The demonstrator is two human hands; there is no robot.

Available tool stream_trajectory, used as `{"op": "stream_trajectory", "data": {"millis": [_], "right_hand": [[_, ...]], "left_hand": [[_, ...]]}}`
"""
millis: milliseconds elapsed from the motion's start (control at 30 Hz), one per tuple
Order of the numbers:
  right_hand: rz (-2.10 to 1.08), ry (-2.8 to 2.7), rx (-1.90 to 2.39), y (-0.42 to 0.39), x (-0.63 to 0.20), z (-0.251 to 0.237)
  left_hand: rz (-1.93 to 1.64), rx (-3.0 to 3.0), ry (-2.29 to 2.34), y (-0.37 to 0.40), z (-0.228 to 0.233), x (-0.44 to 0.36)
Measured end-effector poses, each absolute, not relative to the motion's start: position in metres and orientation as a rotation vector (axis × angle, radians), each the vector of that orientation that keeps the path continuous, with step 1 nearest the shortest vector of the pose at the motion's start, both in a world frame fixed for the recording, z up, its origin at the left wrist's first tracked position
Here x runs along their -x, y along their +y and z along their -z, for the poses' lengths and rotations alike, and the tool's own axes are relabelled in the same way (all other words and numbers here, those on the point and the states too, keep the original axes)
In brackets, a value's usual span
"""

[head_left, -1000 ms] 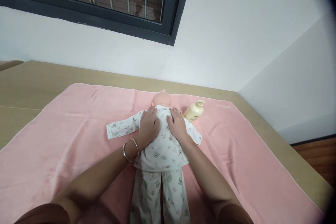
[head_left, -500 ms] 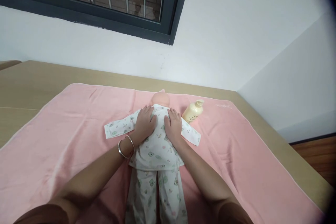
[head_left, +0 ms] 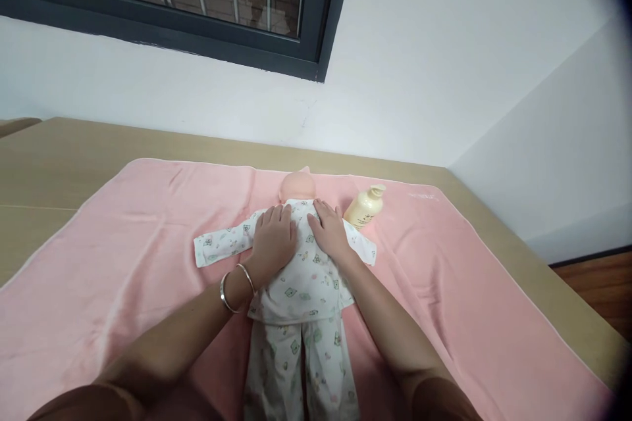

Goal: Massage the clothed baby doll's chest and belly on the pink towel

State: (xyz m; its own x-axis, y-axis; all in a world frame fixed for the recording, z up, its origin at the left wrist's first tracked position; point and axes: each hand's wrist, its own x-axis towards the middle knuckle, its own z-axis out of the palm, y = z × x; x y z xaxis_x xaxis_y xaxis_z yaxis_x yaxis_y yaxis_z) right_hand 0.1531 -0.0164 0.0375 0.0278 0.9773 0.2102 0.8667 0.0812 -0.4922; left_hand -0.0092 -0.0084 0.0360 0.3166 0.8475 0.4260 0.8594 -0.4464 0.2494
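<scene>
A baby doll [head_left: 297, 187] lies with its head toward the wall, dressed in a white printed top [head_left: 301, 289] and matching trousers [head_left: 323, 358]. The sleeves stretch out to both sides. My left hand [head_left: 274, 237] rests flat on the left part of the top's upper body, fingers pointing toward the doll's head. On the right part lies my right hand [head_left: 329, 230], its fingers extended near the shoulder and the thumb apart. Neither hand grips anything. Just right of my right hand is a pale yellow pump bottle [head_left: 364, 207], tilted in view.
A pink blanket [head_left: 162, 223] with a white edge lies under the doll and bottle, covering much of a wooden table [head_left: 99, 138]. Behind stands a white wall [head_left: 395, 79] with a dark-framed window [head_left: 316, 56]. A brown wooden panel [head_left: 600, 286] shows at the right.
My left hand has slid slightly, its thumb now close to the fingers. The doll's head has shifted a little left and its trousers right. My right hand is turned slightly more leftward.
</scene>
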Motion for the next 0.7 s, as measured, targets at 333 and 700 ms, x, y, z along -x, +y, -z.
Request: {"op": "stream_trajectory", "data": {"millis": [333, 700], "right_hand": [[0.075, -1.994, 2.023, -0.054, -0.118, -0.051], [-0.218, -1.938, 1.94, -0.026, -0.15, -0.048]], "left_hand": [[0.832, 2.639, -1.675, 0.019, -0.017, 0.01], [0.721, 2.569, -1.555, -0.033, -0.035, -0.002]]}}
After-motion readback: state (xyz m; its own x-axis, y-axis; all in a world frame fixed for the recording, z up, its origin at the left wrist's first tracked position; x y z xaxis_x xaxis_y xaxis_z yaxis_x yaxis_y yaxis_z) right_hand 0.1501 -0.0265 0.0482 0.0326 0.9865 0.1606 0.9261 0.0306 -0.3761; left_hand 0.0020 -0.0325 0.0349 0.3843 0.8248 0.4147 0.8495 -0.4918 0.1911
